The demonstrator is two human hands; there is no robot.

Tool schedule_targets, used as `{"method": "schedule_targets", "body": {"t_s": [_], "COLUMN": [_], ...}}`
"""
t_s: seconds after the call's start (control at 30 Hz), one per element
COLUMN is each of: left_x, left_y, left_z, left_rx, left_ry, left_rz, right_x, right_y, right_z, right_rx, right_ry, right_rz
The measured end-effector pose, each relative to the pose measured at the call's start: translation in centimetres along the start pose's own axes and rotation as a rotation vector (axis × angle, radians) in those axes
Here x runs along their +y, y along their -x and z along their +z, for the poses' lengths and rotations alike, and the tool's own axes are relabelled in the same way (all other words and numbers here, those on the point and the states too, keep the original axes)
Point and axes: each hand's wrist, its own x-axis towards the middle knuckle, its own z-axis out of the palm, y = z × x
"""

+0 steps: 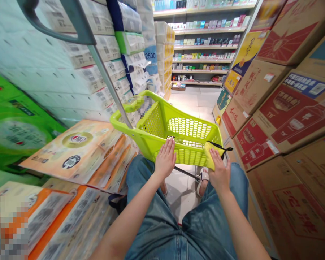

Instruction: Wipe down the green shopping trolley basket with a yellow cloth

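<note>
- In the head view, a lime-green shopping basket [191, 154] is seen in front of the knees, its perforated walls and part of its floor exposed from above; a patch at its far-left end is hidden by pixelation.
- To it a grey telescopic pole [108, 79] is fixed, by which a dark grey grip [89, 36] is carried at upper left.
- A yellow cloth [209, 157] is draped over the basket's near-right corner; it is soft-looking and folded, and is trimmed by a black strap [227, 148] that is extended outward to the right.
- By the right hand [220, 174] the cloth is covered in part: the fingers are laid forward across it, with yellow fabric left visible at their left side and tips. Whether any fabric is pinched beneath cannot be told.
- By the left hand [164, 160] the basket's near side is touched; its fingers are straight, held together and unclenched, with their tips at the rim, well to the left of the cloth.
- On the right, printed cardboard cartons [289, 104] are stacked, their contents hidden.
- On the left, orange tissue packs [76, 141] are piled beside a green pack [16, 119].
- At the aisle's end, shelves [202, 60] are filled with small boxed goods.
</note>
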Motion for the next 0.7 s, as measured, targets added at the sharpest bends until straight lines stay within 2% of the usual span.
{"method": "schedule_targets", "body": {"t_s": [0.1,0.17,0.23,0.37,0.47,0.57,0.7], "left_x": [0.1,0.2,0.2,0.3,0.4,0.4,0.4], "left_y": [0.0,0.0,0.0,0.0,-0.1,-0.1,0.0], "left_z": [0.2,0.3,0.4,0.3,0.2,0.1,0.0], "left_rx": [0.003,0.003,0.004,0.01,0.003,-0.005,-0.009], "left_ry": [0.006,0.009,0.014,0.022,0.01,0.003,0.015], "left_rz": [-0.011,-0.015,-0.019,-0.022,-0.019,-0.019,-0.024], "right_x": [2.6,1.8,-1.0,-8.7,-11.3,-9.1,-2.0], "right_y": [0.4,0.2,-0.3,-1.2,-1.7,-1.5,-0.2], "right_z": [-0.5,-0.4,0.1,1.7,2.4,1.9,0.3], "right_rx": [0.032,0.044,0.04,-0.048,-0.073,-0.063,-0.01], "right_ry": [0.0,-0.003,0.002,-0.025,-0.053,-0.046,-0.007], "right_rz": [0.119,0.186,0.186,-0.045,-0.146,-0.163,-0.06]}}
